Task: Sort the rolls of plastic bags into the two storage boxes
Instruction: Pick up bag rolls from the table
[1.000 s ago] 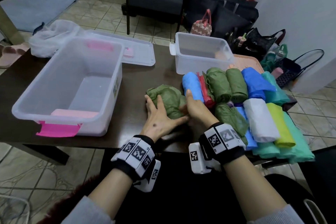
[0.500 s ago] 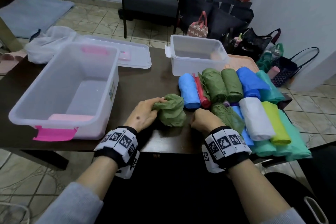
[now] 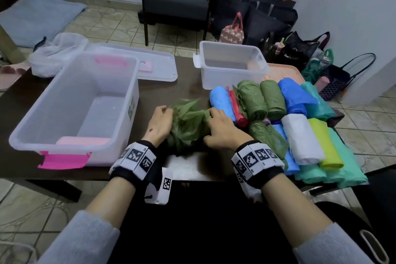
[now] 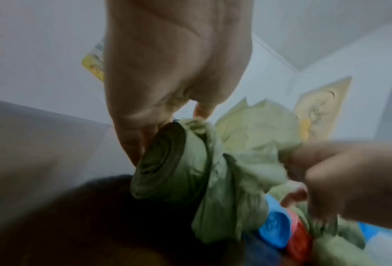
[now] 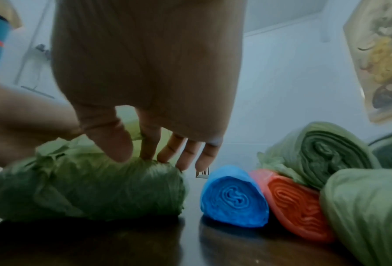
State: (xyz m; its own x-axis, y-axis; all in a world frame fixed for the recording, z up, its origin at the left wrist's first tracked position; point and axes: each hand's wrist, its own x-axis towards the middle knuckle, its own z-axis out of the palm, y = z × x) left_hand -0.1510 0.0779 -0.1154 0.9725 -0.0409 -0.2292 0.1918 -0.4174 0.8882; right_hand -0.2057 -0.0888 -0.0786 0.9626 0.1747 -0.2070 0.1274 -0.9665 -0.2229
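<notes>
**At the near edge of the table, both hands on a loose green roll**

At the near edge of the table [image 3: 111,100], between the big box and the pile, I have the loose green roll [image 3: 188,122] lying on its side. My left hand [image 3: 159,122] holds one end, fingers curled round it; the left wrist view shows the coiled end of the roll right under those fingers. My right hand [image 3: 220,128] presses down on the other end with nearly straight fingers [image 5: 183,154], tips on the plastic. I judge I hold it this way because the outer bag has come loose and stands up crumpled, and it needs tucking in before it goes in a box.

The big box [image 3: 32,135], with pink clips, stands just left of my left hand, open. I see no roll in it. The small box [image 3: 231,80] stands toward the far edge, also open. A lid [image 3: 158,70] lies flat behind the big box.

The other rolls [image 3: 300,126] fill the right end of the table, packed side by side. A blue roll [image 3: 220,100] lies just beside my right hand, with a red roll [image 5: 297,203] touching it. They crowd my right side, so I judge a careless lift could drag them along. Toward the big box nothing lies between.
</notes>
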